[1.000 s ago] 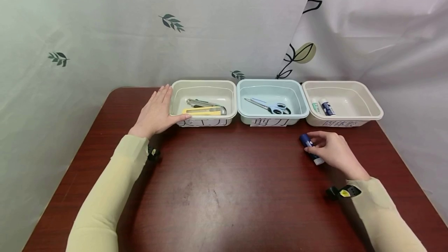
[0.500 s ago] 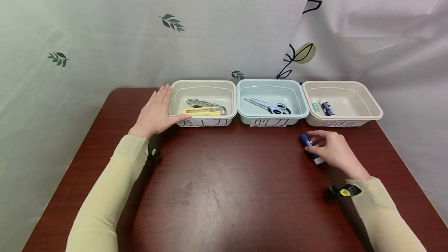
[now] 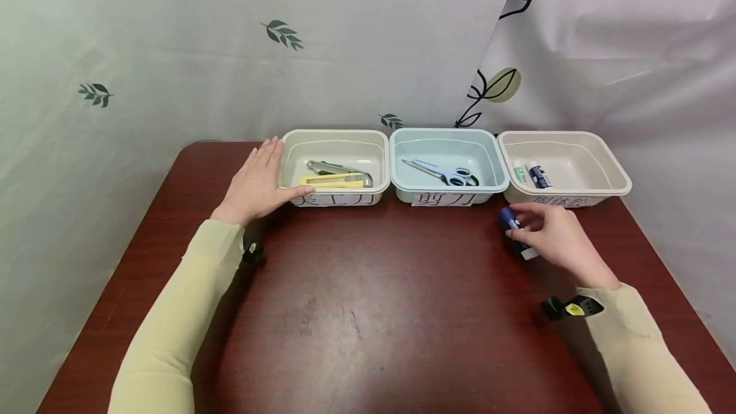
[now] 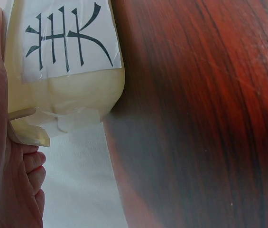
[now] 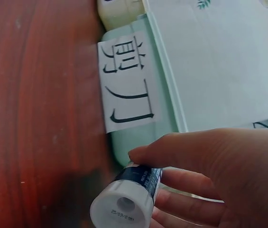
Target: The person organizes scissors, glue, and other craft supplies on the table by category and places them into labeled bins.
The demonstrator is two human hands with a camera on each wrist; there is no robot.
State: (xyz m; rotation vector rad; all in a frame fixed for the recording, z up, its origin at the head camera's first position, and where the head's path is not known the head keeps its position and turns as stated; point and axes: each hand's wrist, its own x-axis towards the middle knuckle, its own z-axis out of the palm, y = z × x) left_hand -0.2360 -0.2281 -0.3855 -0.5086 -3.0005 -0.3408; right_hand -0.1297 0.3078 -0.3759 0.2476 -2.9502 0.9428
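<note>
My right hand (image 3: 554, 235) pinches a dark blue glue stick (image 3: 511, 219) between thumb and fingers, in front of the right bin. Its white base (image 5: 119, 209) faces the camera in the right wrist view. My left hand (image 3: 255, 181) rests against the left corner of the cream bin (image 3: 336, 136), fingers straight along its side and thumb on the front rim. Inside that bin lie a yellow utility knife (image 3: 333, 181) and grey ones. Another glue stick (image 3: 539, 177), blue and white, and a green-and-white one (image 3: 520, 175) lie in the beige right bin (image 3: 575, 138).
Between the two outer bins stands a light blue bin (image 3: 448, 134) with scissors (image 3: 454, 177) in it. All three bins carry paper labels in front and form a row along the back of the dark red table (image 3: 368, 299). A patterned curtain (image 3: 345, 37) hangs behind.
My right hand has moved slightly up and to the right in the head view, carrying the glue stick towards the right bin. The left hand stays at the cream bin.
</note>
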